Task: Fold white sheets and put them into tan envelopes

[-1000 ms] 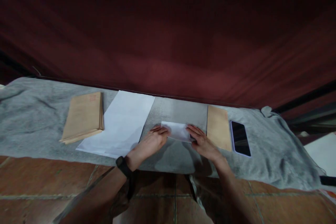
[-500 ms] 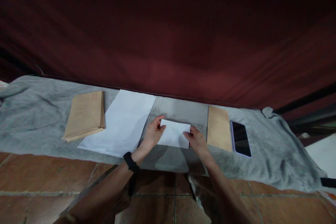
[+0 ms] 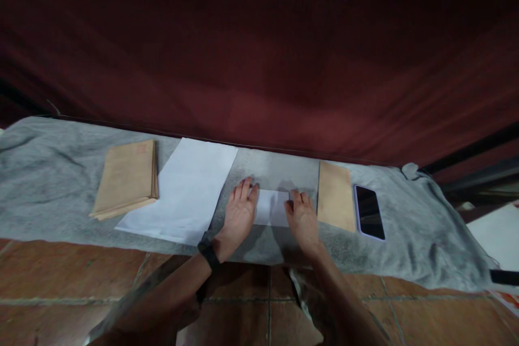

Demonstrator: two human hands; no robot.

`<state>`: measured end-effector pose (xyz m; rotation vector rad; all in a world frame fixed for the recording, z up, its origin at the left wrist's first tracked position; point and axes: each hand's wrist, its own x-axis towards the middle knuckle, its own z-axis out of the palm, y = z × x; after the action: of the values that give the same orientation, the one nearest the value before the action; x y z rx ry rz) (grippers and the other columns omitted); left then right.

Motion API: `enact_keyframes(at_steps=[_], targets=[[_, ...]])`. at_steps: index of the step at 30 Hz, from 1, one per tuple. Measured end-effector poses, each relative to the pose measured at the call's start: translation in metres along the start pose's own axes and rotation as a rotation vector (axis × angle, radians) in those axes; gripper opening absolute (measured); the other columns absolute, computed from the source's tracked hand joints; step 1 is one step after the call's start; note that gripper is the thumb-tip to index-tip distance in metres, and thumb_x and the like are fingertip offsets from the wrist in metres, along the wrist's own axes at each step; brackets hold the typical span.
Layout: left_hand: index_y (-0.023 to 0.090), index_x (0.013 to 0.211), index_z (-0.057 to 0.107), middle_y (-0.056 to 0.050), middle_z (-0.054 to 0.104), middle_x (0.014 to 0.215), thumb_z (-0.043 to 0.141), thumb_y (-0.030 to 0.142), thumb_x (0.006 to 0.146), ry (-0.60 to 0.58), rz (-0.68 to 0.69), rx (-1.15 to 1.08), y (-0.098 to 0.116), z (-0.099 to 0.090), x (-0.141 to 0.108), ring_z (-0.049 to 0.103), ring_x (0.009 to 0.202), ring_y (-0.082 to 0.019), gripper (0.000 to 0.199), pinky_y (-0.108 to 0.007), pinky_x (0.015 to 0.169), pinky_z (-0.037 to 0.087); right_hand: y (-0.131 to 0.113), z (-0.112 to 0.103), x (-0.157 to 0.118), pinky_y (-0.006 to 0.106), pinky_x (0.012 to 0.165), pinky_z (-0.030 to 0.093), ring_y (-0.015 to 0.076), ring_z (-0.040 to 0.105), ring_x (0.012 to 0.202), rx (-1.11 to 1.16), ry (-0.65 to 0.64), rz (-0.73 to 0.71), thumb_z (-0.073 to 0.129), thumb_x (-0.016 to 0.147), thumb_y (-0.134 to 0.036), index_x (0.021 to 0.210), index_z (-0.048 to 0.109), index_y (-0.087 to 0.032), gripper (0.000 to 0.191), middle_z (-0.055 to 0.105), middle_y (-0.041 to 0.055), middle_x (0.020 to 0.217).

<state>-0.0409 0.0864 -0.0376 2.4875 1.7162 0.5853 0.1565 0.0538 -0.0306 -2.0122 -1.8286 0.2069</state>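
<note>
A small folded sheet of white paper point(image 3: 271, 207) lies low over the grey cloth, between my two hands. My left hand point(image 3: 239, 213) rests palm down on its left end, fingers stretched forward and a black band round the wrist. At the right end, my right hand point(image 3: 303, 221) is also palm down, its fingers slightly bent and its thumb at the paper's edge. Both hands cover the ends of the sheet. Just right of my right hand is a single brown envelope point(image 3: 335, 196).
Larger white sheets point(image 3: 190, 189) lie to the left, partly under a stack of brown envelopes point(image 3: 126, 175). A phone point(image 3: 370, 212) with a purple case lies at the right. The grey cloth point(image 3: 421, 232) covers a narrow surface before a dark red curtain point(image 3: 259, 81).
The folded paper, earlier held up between fingers and thumbs, is now lower and flatter. Both hands have turned palm down onto its ends.
</note>
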Motion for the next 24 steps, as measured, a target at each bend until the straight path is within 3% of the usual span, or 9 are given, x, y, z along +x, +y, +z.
enact_keyframes(at_steps=[4, 7, 13, 18, 24], targets=[[0.008, 0.155, 0.037, -0.02, 0.037, 0.163, 0.036, 0.015, 0.1, -0.081, 0.229, -0.015, 0.015, 0.017, -0.017, 0.03, 0.154, -0.028, 0.056, -0.049, 0.124, 0.03, -0.018, 0.012, -0.011, 0.048, 0.117, 0.042, 0.0268, 0.049, 0.141, 0.175, -0.041, -0.178, 0.031, 0.108, -0.037, 0.151, 0.047, -0.012, 0.053, 0.054, 0.0181, 0.151], [0.008, 0.16, 0.027, -0.02, 0.034, 0.164, 0.039, 0.017, 0.099, -0.125, 0.299, -0.005, 0.021, 0.027, -0.026, 0.025, 0.156, -0.029, 0.063, -0.052, 0.126, 0.027, -0.03, 0.025, -0.022, 0.046, 0.125, 0.032, 0.0224, 0.032, 0.153, 0.229, -0.123, -0.275, 0.026, 0.109, -0.043, 0.161, 0.03, -0.017, 0.058, 0.037, 0.0119, 0.165], [0.003, 0.157, 0.031, -0.02, 0.034, 0.164, 0.032, 0.016, 0.099, -0.129, 0.244, 0.058, 0.014, 0.026, -0.026, 0.024, 0.156, -0.028, 0.06, -0.05, 0.127, 0.026, -0.02, 0.038, -0.028, 0.054, 0.126, 0.026, 0.0281, 0.025, 0.156, 0.074, -0.079, -0.241, 0.026, 0.109, -0.046, 0.162, 0.027, -0.012, 0.063, 0.028, 0.0164, 0.167], [-0.001, 0.154, 0.036, -0.023, 0.035, 0.163, 0.036, 0.028, 0.102, -0.087, 0.172, 0.066, 0.005, 0.02, -0.026, 0.027, 0.155, -0.031, 0.06, -0.05, 0.127, 0.026, -0.007, 0.04, -0.029, 0.053, 0.126, 0.025, 0.0301, 0.028, 0.155, -0.022, 0.009, -0.275, 0.032, 0.108, -0.048, 0.161, 0.028, -0.009, 0.066, 0.032, 0.0184, 0.166], [0.003, 0.155, 0.036, -0.022, 0.038, 0.161, 0.036, 0.041, 0.104, -0.051, 0.086, 0.036, -0.004, 0.011, -0.026, 0.031, 0.153, -0.031, 0.064, -0.051, 0.125, 0.029, 0.001, 0.036, -0.031, 0.052, 0.125, 0.027, 0.032, 0.033, 0.152, -0.067, 0.041, -0.267, 0.031, 0.108, -0.049, 0.16, 0.029, -0.007, 0.067, 0.034, 0.0198, 0.164]])
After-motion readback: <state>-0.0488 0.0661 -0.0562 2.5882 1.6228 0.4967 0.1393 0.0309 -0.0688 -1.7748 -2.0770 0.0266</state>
